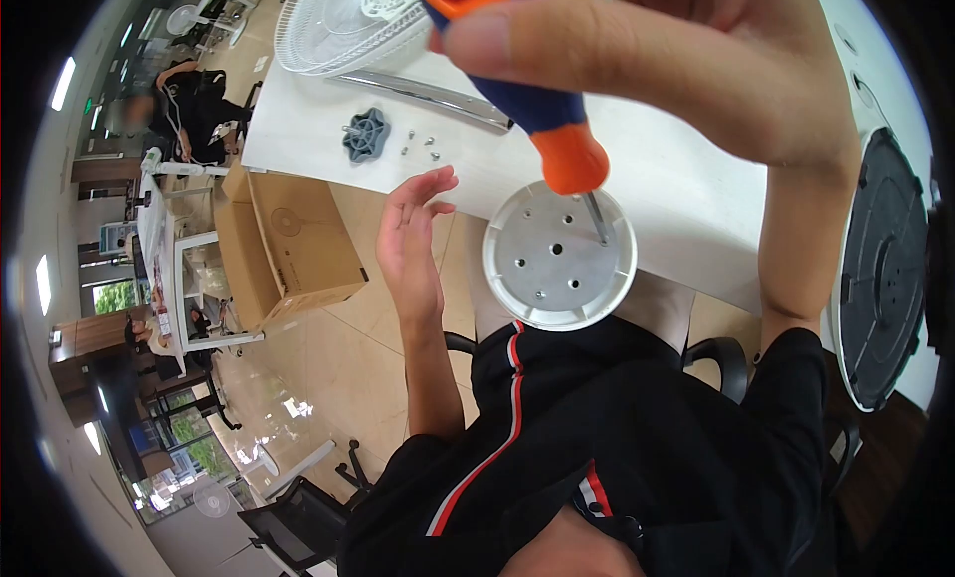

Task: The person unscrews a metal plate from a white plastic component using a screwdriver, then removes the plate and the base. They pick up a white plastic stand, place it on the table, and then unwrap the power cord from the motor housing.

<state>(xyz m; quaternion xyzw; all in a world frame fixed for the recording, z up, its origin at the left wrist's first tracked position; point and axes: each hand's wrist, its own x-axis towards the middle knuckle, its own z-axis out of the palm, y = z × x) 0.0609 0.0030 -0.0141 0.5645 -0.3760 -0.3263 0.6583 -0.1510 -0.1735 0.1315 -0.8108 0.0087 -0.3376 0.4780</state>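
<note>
My right hand (686, 70) is wrapped around a screwdriver (572, 154) with an orange and blue handle. Its metal shaft points down, the tip at a hole near the right side of a round white part (512, 296) with a grey metal plate inside. That part, with several holes in its plate, sits over my lap at the table's edge. To its left, my left hand (413, 234) is raised off the part, fingers loosely bent and holding nothing. Several small screws (431, 141) and a grey star-shaped knob (365, 136) lie on the table beyond this hand.
A chrome tube (428, 95) and a white fan grille (343, 30) lie farther back on the white table (696, 199). At the right is a large black round base (880, 269). An open cardboard box (308, 239) stands left; a person (189, 109) sits beyond.
</note>
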